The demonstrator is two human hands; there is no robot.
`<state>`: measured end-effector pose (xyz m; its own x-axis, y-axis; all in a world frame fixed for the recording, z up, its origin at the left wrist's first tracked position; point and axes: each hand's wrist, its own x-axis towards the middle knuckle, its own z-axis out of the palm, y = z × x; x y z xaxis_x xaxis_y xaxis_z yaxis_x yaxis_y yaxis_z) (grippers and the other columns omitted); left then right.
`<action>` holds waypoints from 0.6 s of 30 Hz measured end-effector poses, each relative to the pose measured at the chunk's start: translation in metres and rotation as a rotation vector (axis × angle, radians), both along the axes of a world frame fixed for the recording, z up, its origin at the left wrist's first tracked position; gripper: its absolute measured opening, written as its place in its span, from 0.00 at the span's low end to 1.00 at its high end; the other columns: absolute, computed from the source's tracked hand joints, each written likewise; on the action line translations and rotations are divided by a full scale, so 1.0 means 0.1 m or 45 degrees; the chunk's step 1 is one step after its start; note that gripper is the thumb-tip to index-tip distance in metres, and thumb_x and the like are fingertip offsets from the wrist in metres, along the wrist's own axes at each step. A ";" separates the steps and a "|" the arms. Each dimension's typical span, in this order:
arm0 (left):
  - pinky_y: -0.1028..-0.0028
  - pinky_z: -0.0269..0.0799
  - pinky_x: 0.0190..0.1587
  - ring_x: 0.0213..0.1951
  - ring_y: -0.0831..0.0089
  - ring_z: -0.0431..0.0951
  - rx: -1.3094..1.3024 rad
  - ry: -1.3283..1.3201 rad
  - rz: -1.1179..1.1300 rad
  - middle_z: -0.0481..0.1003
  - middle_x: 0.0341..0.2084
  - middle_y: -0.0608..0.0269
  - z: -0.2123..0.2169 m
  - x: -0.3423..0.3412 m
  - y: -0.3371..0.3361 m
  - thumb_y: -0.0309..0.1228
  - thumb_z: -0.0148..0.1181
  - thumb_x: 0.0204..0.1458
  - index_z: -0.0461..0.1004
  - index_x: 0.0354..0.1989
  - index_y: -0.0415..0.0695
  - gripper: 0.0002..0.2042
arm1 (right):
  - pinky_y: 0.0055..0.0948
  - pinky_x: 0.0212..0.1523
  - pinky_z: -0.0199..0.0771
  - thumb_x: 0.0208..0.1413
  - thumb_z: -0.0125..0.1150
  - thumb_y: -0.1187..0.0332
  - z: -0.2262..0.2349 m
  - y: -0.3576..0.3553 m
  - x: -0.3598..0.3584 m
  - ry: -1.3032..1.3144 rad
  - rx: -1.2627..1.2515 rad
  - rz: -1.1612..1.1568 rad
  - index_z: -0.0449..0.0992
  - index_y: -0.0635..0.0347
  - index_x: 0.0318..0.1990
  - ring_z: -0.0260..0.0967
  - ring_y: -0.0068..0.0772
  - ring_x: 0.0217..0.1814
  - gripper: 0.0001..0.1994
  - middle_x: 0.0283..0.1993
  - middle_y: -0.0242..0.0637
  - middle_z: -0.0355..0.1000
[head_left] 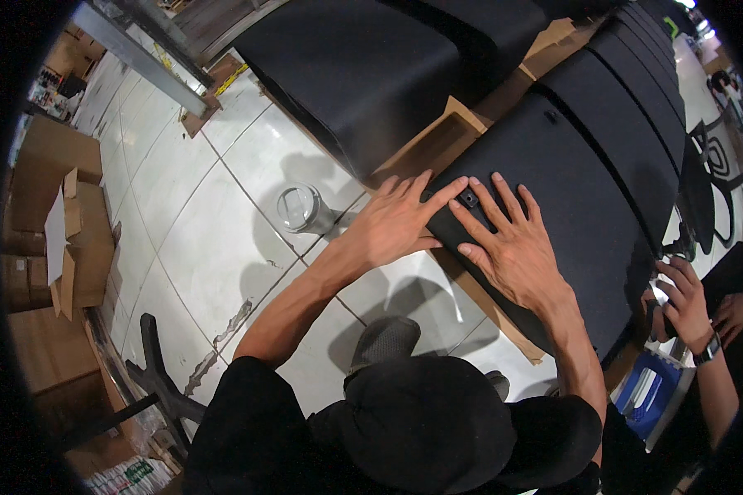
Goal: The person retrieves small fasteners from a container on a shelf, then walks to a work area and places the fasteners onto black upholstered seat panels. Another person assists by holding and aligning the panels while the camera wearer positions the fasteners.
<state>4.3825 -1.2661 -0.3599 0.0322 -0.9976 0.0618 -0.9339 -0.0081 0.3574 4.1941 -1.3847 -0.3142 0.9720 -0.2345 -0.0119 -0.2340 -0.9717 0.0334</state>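
Observation:
A large black panel [578,206] with a smooth covering lies in front of me, its near left corner under my hands. My left hand [392,221] touches that corner, fingers stretched out and the thumb beside the edge. Flat on the panel rests my right hand [512,247], its fingers spread. Between my two index fingers sits a small black fitting [468,198] with a hole in it; the left index fingertip reaches it. Neither hand visibly holds anything.
Brown cardboard [437,136] separates this panel from another black panel [371,74]. A clear lidded cup [304,209] stands on the white tiled floor [190,223]. Cardboard boxes [82,239] line the left. At right, another person's hand [681,301] works by the panel, above a blue tray [648,392].

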 end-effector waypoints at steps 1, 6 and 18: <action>0.51 0.58 0.64 0.61 0.42 0.67 0.003 -0.013 0.001 0.62 0.60 0.32 0.00 0.00 0.00 0.45 0.66 0.51 0.41 0.75 0.60 0.47 | 0.53 0.76 0.39 0.67 0.39 0.45 0.01 -0.01 0.00 -0.022 0.011 0.001 0.61 0.39 0.70 0.43 0.46 0.78 0.27 0.75 0.36 0.52; 0.50 0.54 0.68 0.63 0.41 0.63 0.045 0.021 -0.022 0.60 0.63 0.34 0.01 0.03 0.01 0.47 0.62 0.53 0.43 0.74 0.59 0.43 | 0.53 0.76 0.38 0.69 0.38 0.49 0.01 -0.03 0.02 0.045 0.049 -0.027 0.62 0.39 0.69 0.43 0.45 0.78 0.25 0.75 0.35 0.53; 0.55 0.61 0.65 0.59 0.44 0.69 -0.283 0.178 -0.013 0.66 0.59 0.38 -0.09 0.09 0.07 0.37 0.66 0.52 0.43 0.74 0.49 0.45 | 0.51 0.77 0.35 0.67 0.37 0.43 -0.05 0.00 -0.13 -0.028 0.154 -0.052 0.59 0.39 0.70 0.38 0.46 0.79 0.28 0.76 0.39 0.48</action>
